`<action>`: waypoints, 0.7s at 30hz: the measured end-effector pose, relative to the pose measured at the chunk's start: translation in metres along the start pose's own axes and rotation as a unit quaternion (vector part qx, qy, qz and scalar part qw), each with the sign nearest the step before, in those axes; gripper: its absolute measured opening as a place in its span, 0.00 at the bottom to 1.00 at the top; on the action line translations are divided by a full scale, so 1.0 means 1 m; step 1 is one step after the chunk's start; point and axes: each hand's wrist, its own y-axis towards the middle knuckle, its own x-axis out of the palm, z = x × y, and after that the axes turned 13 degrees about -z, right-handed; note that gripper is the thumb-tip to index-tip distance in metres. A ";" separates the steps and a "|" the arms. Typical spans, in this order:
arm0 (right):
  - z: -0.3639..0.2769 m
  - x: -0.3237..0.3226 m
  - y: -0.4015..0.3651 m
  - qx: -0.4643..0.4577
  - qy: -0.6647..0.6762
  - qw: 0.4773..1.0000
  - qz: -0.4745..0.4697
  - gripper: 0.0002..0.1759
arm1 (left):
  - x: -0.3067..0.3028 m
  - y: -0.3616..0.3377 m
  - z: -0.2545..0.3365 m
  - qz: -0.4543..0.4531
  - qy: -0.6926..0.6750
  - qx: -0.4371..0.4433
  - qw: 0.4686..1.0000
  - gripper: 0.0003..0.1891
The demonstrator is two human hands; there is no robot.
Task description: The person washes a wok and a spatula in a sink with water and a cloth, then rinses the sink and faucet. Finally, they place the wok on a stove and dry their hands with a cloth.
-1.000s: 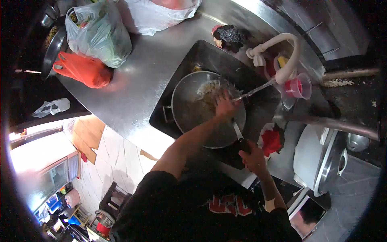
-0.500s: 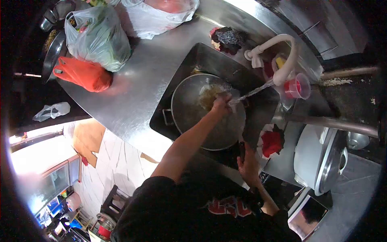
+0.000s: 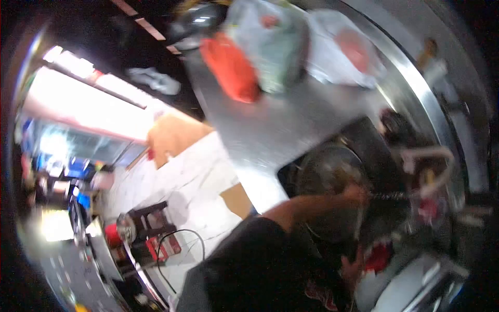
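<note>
The right hand [image 3: 352,269] is gripping a tool [image 3: 359,223] pointing toward the pan [image 3: 318,169], where the left hand [image 3: 357,193] is reaching, grip unclear.

I read no text, label or number; red marking [image 3: 321,296] on black shirt [image 3: 239,260] blurs beyond reading.

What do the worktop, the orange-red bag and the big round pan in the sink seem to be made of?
The worktop looks like satin-finish stainless steel: grey, with soft glare. The orange-red bag is probably thin plastic, faintly shiny, given its bright highlights. The pan seems dull metal, from its grey surface and thin, lighter rim; blur hides which.
</note>
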 end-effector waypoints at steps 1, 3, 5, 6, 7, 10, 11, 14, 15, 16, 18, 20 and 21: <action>-0.025 -0.016 -0.002 0.043 0.021 0.998 -0.028 0.31 | 0.041 0.056 -0.037 0.047 -0.100 0.040 0.993 0.14; -0.064 -0.041 0.016 0.145 0.145 0.977 -0.055 0.30 | 0.061 0.075 -0.035 0.205 -0.140 0.047 0.967 0.13; -0.024 -0.042 0.047 0.191 0.290 0.937 -0.043 0.27 | 0.071 0.094 -0.014 0.467 -0.226 0.138 0.844 0.13; 0.027 -0.036 0.071 0.097 0.329 0.939 -0.025 0.24 | 0.066 0.097 -0.009 0.580 -0.260 0.185 0.749 0.13; 0.077 -0.030 0.096 0.004 0.367 0.930 -0.017 0.22 | 0.048 0.090 -0.008 0.585 -0.260 0.184 0.746 0.13; 0.108 -0.047 0.161 -0.062 0.408 0.910 -0.032 0.11 | 0.014 0.040 0.008 0.398 -0.302 0.131 0.856 0.12; 0.074 -0.064 0.171 -0.034 0.435 0.899 -0.036 0.08 | 0.002 0.021 0.016 0.328 -0.314 0.112 0.884 0.12; 0.044 -0.089 0.226 0.069 0.508 0.842 -0.171 0.06 | -0.025 0.005 0.033 0.270 -0.374 0.092 0.882 0.13; 0.050 -0.088 0.249 0.069 0.492 0.841 -0.213 0.06 | -0.022 0.013 0.034 0.284 -0.424 0.090 0.855 0.14; 0.058 -0.085 0.266 0.079 0.413 0.884 -0.203 0.06 | -0.023 0.025 0.033 0.279 -0.424 0.097 0.856 0.14; 0.065 -0.079 0.291 0.053 0.310 0.932 -0.182 0.10 | 0.000 0.089 0.037 0.330 -0.808 0.138 0.468 0.17; 0.120 -0.055 0.345 0.022 0.166 0.968 -0.186 0.18 | -0.034 0.048 0.059 0.419 -0.733 -0.056 0.532 0.20; 0.031 -0.065 0.297 0.058 0.035 0.979 -0.193 0.21 | -0.037 0.040 0.057 0.386 -0.746 -0.053 0.539 0.20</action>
